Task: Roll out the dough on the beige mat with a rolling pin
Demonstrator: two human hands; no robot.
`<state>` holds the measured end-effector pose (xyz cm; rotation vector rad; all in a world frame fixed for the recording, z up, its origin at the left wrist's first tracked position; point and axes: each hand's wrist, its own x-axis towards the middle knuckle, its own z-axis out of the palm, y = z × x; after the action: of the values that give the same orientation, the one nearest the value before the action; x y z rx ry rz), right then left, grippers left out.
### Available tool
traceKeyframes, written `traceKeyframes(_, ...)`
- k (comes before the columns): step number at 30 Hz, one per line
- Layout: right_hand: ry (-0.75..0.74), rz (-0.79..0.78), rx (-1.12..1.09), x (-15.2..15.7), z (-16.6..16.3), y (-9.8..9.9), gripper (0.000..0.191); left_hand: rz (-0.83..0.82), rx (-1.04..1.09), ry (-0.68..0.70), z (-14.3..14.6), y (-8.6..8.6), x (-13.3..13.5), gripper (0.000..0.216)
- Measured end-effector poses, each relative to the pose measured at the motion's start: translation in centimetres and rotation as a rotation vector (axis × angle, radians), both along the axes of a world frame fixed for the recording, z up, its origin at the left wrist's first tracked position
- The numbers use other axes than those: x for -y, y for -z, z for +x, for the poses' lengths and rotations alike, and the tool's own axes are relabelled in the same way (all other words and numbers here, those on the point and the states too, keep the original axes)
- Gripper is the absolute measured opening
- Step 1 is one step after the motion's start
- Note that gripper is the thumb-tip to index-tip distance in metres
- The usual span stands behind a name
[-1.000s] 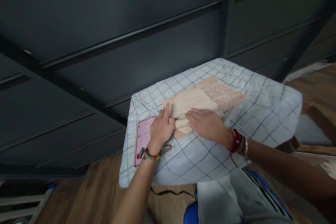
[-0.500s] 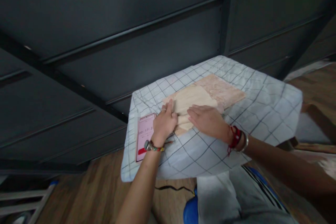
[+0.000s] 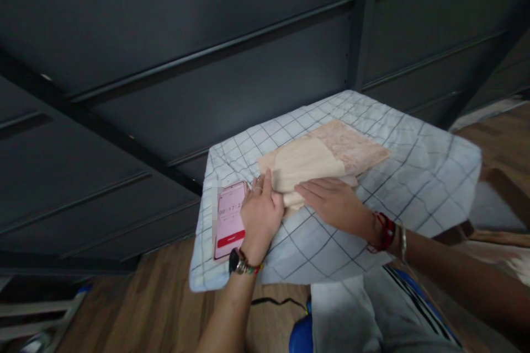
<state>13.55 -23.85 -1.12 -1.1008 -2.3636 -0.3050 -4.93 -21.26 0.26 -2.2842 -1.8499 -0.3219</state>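
A thin cream sheet (image 3: 308, 159), perhaps cloth, lies on a peach patterned piece (image 3: 356, 149) in the middle of the table. Its near edge is folded or rolled into a narrow strip (image 3: 292, 198). At the strip's left end rests my left hand (image 3: 263, 209), its fingers stretched out and its thumb against the strip. My right hand (image 3: 331, 201) lies flat with straight fingers over the strip's right part, which it partly hides. Just left of my left hand is a phone (image 3: 231, 220) with a running time on its pink screen.
A white checked cloth (image 3: 418, 182) covers the small table. Dark metal panels (image 3: 232, 94) stand right behind it. Below are my legs in grey trousers (image 3: 343, 314), something blue (image 3: 301, 333) and a black cord (image 3: 277, 301) on the wooden floor.
Both hands have shifted slightly toward me, and the left fingers have spread a little more. Slightly more of the cream sheet shows beyond them. The view has moved a little.
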Motion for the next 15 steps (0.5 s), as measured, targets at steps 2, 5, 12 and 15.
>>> traceKeyframes(2, -0.011, -0.028, 0.026, -0.3, 0.1, 0.1, 0.031, -0.014, 0.000, -0.018, 0.1, 0.0, -0.1, 0.053)
traceKeyframes(5, -0.010, -0.058, 0.034, -0.4, 0.2, 0.1, 0.030, -0.054, 0.005, -0.002, 0.1, -0.2, -0.2, 0.053)
traceKeyframes(12, -0.061, 0.034, -0.086, 0.2, 0.4, 1.0, 0.032, -0.022, 0.018, 0.059, -0.2, -0.1, 0.6, 0.051)
traceKeyframes(15, -0.055, -0.027, -0.081, -0.1, 0.7, 1.2, 0.033, -0.067, 0.009, 0.021, 0.1, -0.3, 0.8, 0.052)
